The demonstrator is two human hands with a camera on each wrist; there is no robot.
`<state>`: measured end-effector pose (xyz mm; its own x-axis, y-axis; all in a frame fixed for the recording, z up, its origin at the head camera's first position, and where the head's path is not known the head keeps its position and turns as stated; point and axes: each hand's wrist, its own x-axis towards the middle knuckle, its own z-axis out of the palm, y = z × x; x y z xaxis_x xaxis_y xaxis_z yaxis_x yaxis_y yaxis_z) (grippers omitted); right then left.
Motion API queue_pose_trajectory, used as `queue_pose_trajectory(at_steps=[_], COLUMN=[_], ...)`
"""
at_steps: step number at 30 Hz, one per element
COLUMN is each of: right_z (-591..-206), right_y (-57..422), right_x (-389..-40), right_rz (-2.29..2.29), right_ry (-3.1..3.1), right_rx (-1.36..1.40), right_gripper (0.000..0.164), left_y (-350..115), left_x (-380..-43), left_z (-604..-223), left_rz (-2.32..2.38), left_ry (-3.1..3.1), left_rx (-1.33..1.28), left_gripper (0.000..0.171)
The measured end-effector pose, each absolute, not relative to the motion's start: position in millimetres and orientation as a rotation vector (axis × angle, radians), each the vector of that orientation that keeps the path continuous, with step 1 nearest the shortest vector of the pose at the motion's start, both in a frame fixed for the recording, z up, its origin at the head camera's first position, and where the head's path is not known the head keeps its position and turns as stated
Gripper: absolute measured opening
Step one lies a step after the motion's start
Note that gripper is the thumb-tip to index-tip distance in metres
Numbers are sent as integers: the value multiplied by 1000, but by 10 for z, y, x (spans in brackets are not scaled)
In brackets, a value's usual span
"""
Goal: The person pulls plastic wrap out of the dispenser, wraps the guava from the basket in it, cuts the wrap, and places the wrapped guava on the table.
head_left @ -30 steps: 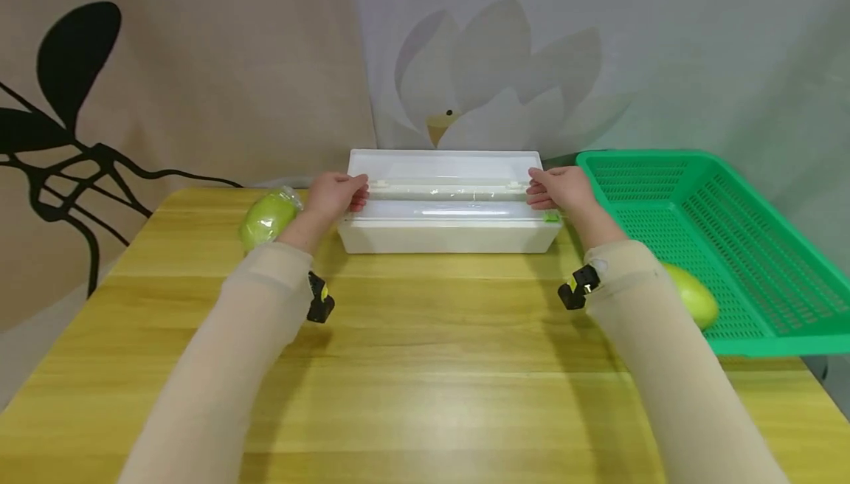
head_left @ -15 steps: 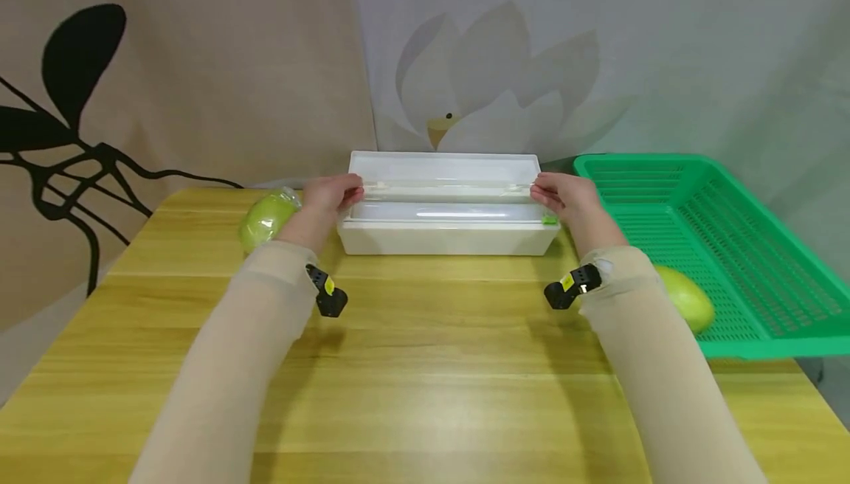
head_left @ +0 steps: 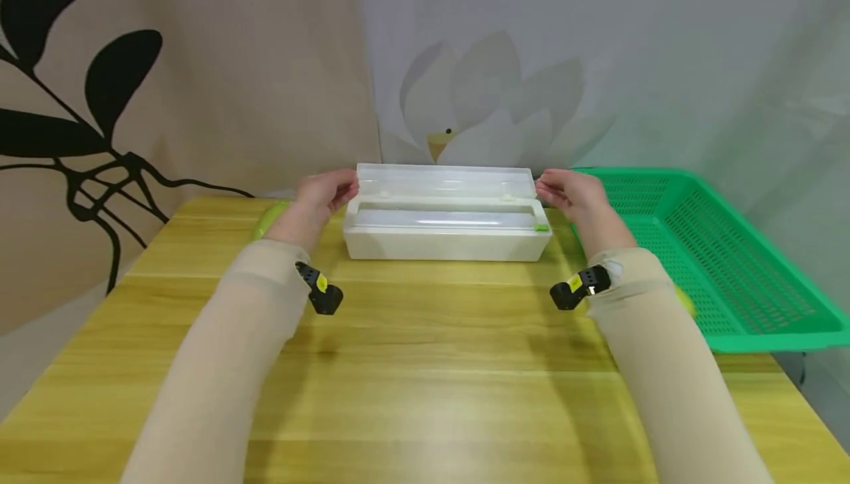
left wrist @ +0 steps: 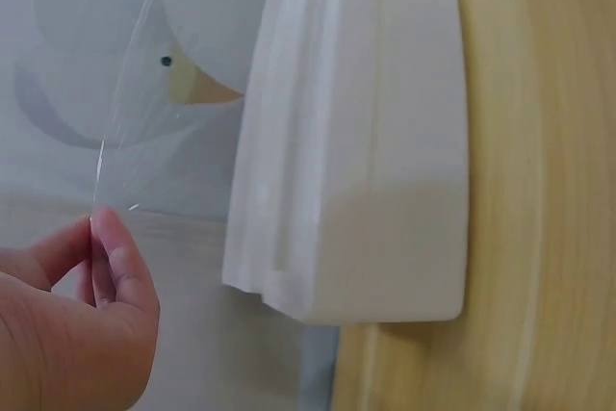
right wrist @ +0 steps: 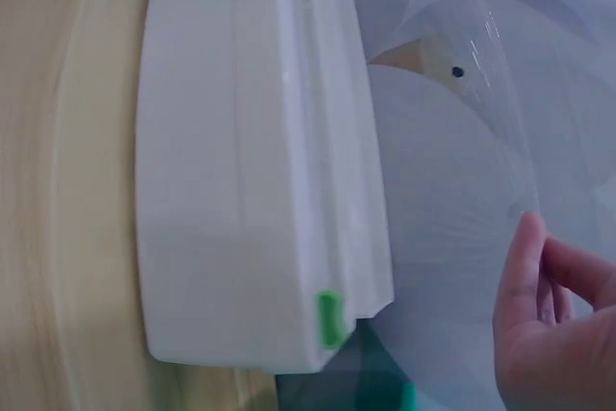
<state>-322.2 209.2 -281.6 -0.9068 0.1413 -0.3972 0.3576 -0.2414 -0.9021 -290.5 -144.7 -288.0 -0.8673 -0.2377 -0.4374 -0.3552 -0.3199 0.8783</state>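
A white cling film dispenser box (head_left: 446,244) stands at the back of the table with its lid (head_left: 446,178) raised. My left hand (head_left: 325,190) is at the lid's left end, and my right hand (head_left: 572,192) is at its right end. Between them stretches a clear sheet of cling film (left wrist: 100,166), its edge showing as a shiny line in both wrist views. Thumb and fingers of each hand pinch one corner of this sheet, raised off the box. A small green slider (right wrist: 330,320) sits at the box's right end.
A green plastic basket (head_left: 783,340) stands at the right. One yellow-green fruit (head_left: 687,301) shows beside my right forearm, mostly hidden. Another green fruit (head_left: 268,220) is partly behind my left hand. A printed curtain (head_left: 265,63) hangs behind the table (head_left: 432,366).
Both hands have drawn the film's edge up and away from the box's opening, moving slightly outward past its ends. The head view has tilted up, and my forearms now cover more of both fruits.
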Motion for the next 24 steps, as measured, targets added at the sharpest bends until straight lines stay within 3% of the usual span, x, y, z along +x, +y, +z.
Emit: queue_pose_trajectory(at_steps=[3,11,18,24], right_z=[-2747,-2554,-2361,-2176], right_y=[2118,2149,2148,2160], right_x=[-3231,-3243,-3205,-3152], right_rz=[-2314,-2334,-2365,-2396], right_ry=[1843,1852,1808,1793], right_rx=[568,466,433,414], right_gripper=[7,9,48,46], left_y=[-1448,-1434,-1441,-1441], left_x=[-2943,-2962,-2920,-2875], left_z=[-2822,-2616,-2440,-2280], left_rz=[2380,2400,2481,2530], left_ry=[1765,1754,1686,1667], left_rx=[-748,-697,-634,-611], left_gripper=[1,7,8,7])
